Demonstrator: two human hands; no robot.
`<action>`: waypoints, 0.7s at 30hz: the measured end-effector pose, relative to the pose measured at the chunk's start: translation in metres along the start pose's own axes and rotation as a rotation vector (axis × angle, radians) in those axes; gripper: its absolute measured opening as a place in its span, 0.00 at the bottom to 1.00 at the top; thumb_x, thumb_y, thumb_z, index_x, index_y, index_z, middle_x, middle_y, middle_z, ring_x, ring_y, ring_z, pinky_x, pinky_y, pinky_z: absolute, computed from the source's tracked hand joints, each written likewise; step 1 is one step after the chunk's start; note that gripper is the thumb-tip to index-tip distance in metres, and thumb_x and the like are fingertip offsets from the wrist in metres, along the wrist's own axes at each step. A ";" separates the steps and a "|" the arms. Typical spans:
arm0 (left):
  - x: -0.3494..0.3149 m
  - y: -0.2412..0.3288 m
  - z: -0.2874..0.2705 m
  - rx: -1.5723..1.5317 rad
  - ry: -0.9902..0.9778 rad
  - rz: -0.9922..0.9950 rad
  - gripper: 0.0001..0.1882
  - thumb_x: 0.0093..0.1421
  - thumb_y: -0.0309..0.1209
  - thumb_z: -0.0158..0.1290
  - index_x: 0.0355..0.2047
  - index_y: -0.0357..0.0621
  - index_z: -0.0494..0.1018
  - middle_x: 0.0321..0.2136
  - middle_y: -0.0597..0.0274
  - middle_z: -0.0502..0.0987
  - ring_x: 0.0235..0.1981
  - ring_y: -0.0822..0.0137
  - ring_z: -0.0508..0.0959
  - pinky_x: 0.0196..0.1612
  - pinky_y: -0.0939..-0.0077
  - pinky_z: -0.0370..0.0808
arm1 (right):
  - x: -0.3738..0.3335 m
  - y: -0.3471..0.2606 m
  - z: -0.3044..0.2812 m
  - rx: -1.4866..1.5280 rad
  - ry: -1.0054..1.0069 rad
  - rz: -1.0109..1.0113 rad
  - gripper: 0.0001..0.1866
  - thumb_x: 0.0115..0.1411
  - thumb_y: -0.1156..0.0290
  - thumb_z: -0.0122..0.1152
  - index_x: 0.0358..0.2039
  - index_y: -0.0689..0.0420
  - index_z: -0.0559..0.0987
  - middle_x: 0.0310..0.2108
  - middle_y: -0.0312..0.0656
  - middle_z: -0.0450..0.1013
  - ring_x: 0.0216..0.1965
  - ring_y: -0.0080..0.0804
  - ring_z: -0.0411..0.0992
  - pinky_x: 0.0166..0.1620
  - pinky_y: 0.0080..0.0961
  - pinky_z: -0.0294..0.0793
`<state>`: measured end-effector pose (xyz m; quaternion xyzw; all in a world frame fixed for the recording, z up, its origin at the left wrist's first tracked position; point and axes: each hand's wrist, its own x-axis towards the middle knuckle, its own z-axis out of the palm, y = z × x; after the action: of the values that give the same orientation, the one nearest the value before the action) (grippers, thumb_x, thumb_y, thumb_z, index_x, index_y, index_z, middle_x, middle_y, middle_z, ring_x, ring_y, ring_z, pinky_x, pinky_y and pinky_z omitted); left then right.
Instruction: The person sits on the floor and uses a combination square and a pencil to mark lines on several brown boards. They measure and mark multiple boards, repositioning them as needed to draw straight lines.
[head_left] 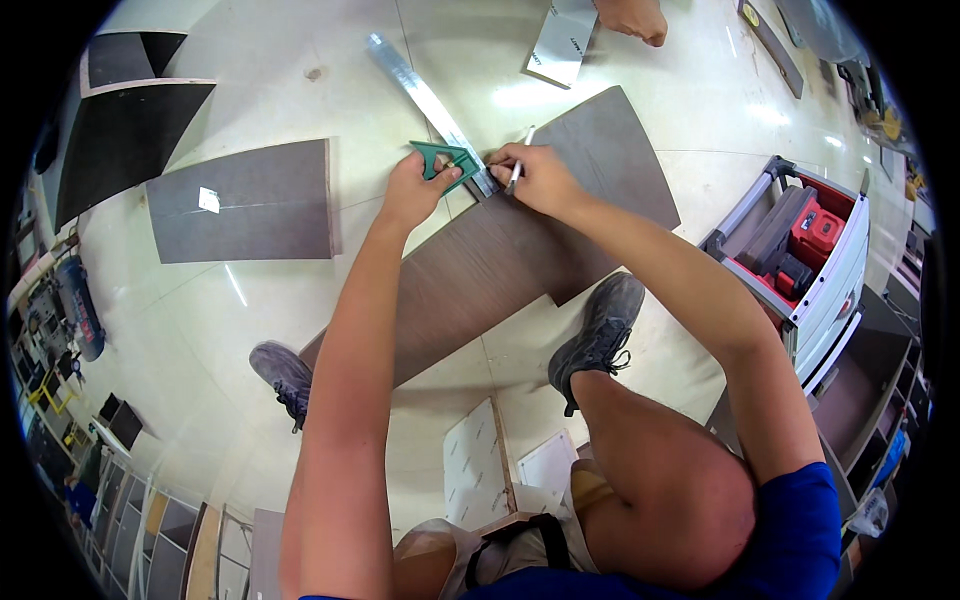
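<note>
Gripping green square [467,162] and white pen [516,176], hands [411,190] [542,178] hover by a brown board [470,275] over glossy floor [350,110].

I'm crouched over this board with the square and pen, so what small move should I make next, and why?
Probably a short stroke with the white pen along the metal ruler: your left hand grips the green square, the ruler's end meets the brown board, and your right hand holds the pen close by.

It's a workshop: open toolbox [840,278], green-headed square [466,158], brown panel [470,270].
</note>
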<state>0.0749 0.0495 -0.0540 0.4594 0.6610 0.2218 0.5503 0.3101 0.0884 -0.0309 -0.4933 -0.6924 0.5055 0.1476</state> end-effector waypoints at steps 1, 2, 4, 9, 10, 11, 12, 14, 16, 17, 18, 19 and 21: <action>0.002 0.001 0.001 0.030 0.007 0.018 0.16 0.58 0.36 0.68 0.35 0.39 0.75 0.27 0.65 0.77 0.30 0.73 0.74 0.33 0.72 0.72 | -0.005 0.003 -0.004 -0.001 -0.005 0.016 0.09 0.61 0.69 0.66 0.38 0.60 0.82 0.25 0.50 0.77 0.31 0.45 0.80 0.38 0.37 0.77; 0.003 0.004 0.003 0.059 0.012 0.033 0.17 0.57 0.37 0.69 0.34 0.38 0.75 0.27 0.64 0.77 0.29 0.72 0.75 0.33 0.71 0.72 | -0.012 0.006 -0.010 -0.001 -0.012 0.036 0.08 0.61 0.69 0.66 0.37 0.60 0.81 0.25 0.50 0.77 0.29 0.45 0.80 0.37 0.37 0.77; 0.003 0.008 0.006 0.112 0.060 0.033 0.18 0.56 0.38 0.70 0.32 0.38 0.75 0.27 0.61 0.79 0.29 0.69 0.76 0.33 0.70 0.73 | -0.025 0.012 -0.020 -0.014 -0.098 0.112 0.08 0.62 0.70 0.65 0.38 0.60 0.80 0.29 0.49 0.78 0.30 0.45 0.78 0.38 0.37 0.78; 0.000 0.013 0.013 0.269 0.144 -0.142 0.20 0.52 0.40 0.72 0.29 0.37 0.76 0.25 0.53 0.80 0.26 0.61 0.78 0.32 0.65 0.75 | -0.053 0.016 -0.013 -0.158 -0.136 -0.257 0.14 0.58 0.75 0.64 0.45 0.55 0.79 0.51 0.45 0.77 0.44 0.44 0.77 0.45 0.37 0.79; -0.001 0.015 0.014 0.267 0.145 -0.153 0.21 0.52 0.40 0.73 0.30 0.37 0.76 0.26 0.51 0.81 0.27 0.59 0.80 0.33 0.63 0.75 | -0.054 0.017 -0.011 -0.255 -0.132 -0.382 0.15 0.56 0.75 0.65 0.45 0.54 0.79 0.53 0.43 0.76 0.46 0.44 0.77 0.46 0.36 0.79; -0.002 0.017 0.014 0.267 0.147 -0.160 0.22 0.51 0.41 0.73 0.31 0.36 0.75 0.27 0.49 0.81 0.28 0.56 0.81 0.34 0.62 0.76 | -0.056 0.017 -0.011 -0.354 -0.123 -0.510 0.17 0.54 0.76 0.65 0.45 0.54 0.79 0.55 0.42 0.75 0.49 0.43 0.76 0.47 0.36 0.79; -0.002 0.019 0.015 0.267 0.150 -0.167 0.23 0.51 0.41 0.73 0.32 0.35 0.75 0.28 0.47 0.81 0.30 0.54 0.82 0.35 0.60 0.77 | -0.058 0.017 -0.008 -0.394 -0.183 -0.468 0.20 0.49 0.76 0.65 0.46 0.52 0.79 0.61 0.39 0.72 0.59 0.43 0.70 0.54 0.38 0.77; -0.003 0.019 0.017 0.328 0.213 -0.121 0.24 0.51 0.43 0.73 0.34 0.36 0.75 0.29 0.49 0.82 0.30 0.54 0.82 0.35 0.61 0.77 | -0.063 0.014 -0.006 -0.475 -0.150 -0.485 0.20 0.49 0.76 0.66 0.45 0.52 0.79 0.63 0.38 0.71 0.63 0.45 0.67 0.59 0.42 0.73; -0.004 0.014 0.017 0.365 0.275 -0.116 0.26 0.51 0.44 0.73 0.35 0.36 0.74 0.30 0.50 0.82 0.31 0.54 0.83 0.36 0.61 0.77 | -0.065 0.009 -0.003 -0.516 -0.158 -0.485 0.20 0.49 0.76 0.67 0.45 0.52 0.79 0.65 0.38 0.69 0.66 0.47 0.64 0.64 0.44 0.68; -0.005 0.017 0.019 0.367 0.299 -0.127 0.27 0.51 0.45 0.73 0.36 0.36 0.74 0.31 0.50 0.83 0.33 0.53 0.84 0.37 0.60 0.78 | -0.067 0.010 -0.004 -0.523 -0.179 -0.468 0.20 0.49 0.76 0.67 0.45 0.52 0.79 0.66 0.38 0.68 0.68 0.48 0.62 0.65 0.46 0.66; -0.006 0.019 0.021 0.369 0.323 -0.138 0.28 0.50 0.45 0.73 0.37 0.35 0.73 0.32 0.49 0.83 0.35 0.52 0.84 0.38 0.59 0.79 | -0.068 0.011 -0.004 -0.529 -0.201 -0.452 0.20 0.49 0.76 0.67 0.45 0.52 0.79 0.67 0.37 0.67 0.69 0.49 0.60 0.67 0.47 0.64; -0.007 0.021 0.021 0.382 0.312 -0.157 0.29 0.50 0.46 0.73 0.37 0.35 0.74 0.33 0.49 0.83 0.36 0.51 0.85 0.39 0.59 0.79 | -0.068 0.011 -0.005 -0.530 -0.205 -0.451 0.20 0.48 0.76 0.67 0.44 0.52 0.79 0.68 0.37 0.66 0.69 0.49 0.60 0.68 0.46 0.64; -0.010 0.034 0.022 0.404 0.282 -0.194 0.30 0.49 0.48 0.73 0.37 0.34 0.75 0.34 0.48 0.84 0.39 0.50 0.85 0.42 0.59 0.80 | -0.071 0.012 -0.007 -0.531 -0.213 -0.441 0.20 0.48 0.77 0.67 0.44 0.52 0.79 0.69 0.37 0.65 0.69 0.49 0.60 0.69 0.45 0.63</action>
<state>0.1072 0.0523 -0.0279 0.4590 0.8029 0.0933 0.3687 0.3545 0.0336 -0.0173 -0.2978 -0.9007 0.3127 0.0468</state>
